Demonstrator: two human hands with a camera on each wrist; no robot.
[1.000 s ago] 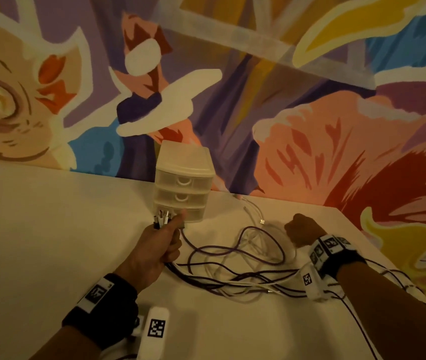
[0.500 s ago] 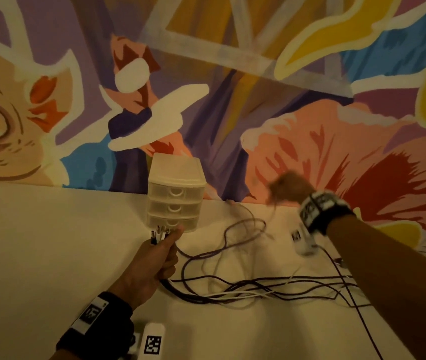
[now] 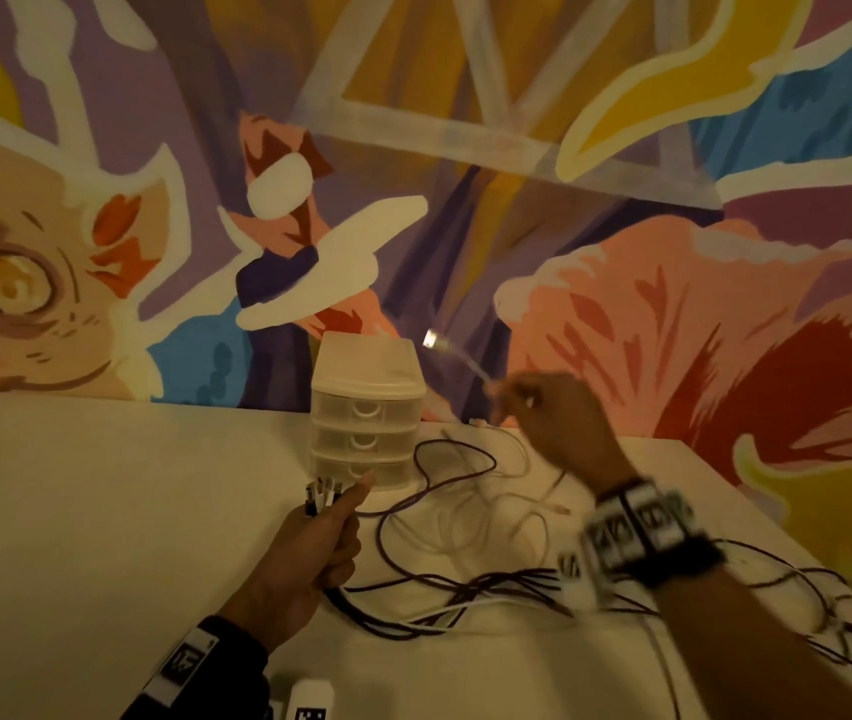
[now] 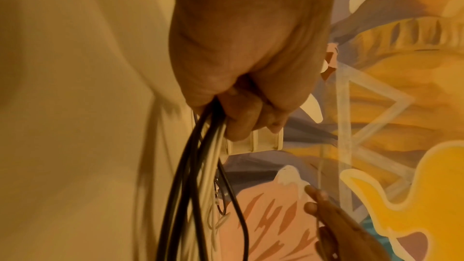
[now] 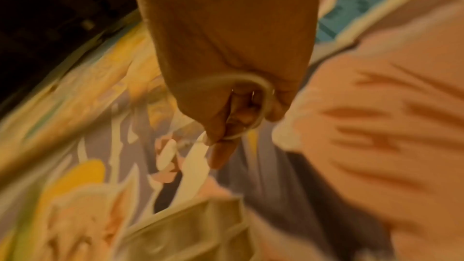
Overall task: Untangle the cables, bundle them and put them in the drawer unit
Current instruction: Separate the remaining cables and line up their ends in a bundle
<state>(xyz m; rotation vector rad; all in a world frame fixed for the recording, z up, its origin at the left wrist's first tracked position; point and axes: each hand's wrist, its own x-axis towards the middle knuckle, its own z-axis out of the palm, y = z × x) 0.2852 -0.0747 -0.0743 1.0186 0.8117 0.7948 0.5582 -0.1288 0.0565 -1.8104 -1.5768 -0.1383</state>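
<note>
Midway through the sorting, the left hand (image 3: 309, 553) grips a gathered sheaf of cables (image 3: 444, 589) in a closed fist, their plug ends (image 3: 321, 495) fanning out just above the thumb while the strands trail below the fingers (image 4: 241, 124) onto the desk (image 3: 102, 511). The right hand (image 3: 559, 413) pinches a single white cable (image 3: 470, 363) between thumb and fingertips, its metal-tipped plug arcing above the knuckles; the wrist view shows that cord curling in a loop round the fingers (image 5: 220, 154). Loops of thin, dark and pale cord lie crossed beyond both hands, so the untangling looks only partly done, with nothing yet bundled. The drawer unit (image 3: 367, 413), a small translucent plastic tower of three shallow drawers with moulded pulls, stands just past the left thumb, all drawers apparently closed; stowing appears still to come. The cords look smooth, round and limp. Behind rises a painted mural (image 3: 673, 330).
</note>
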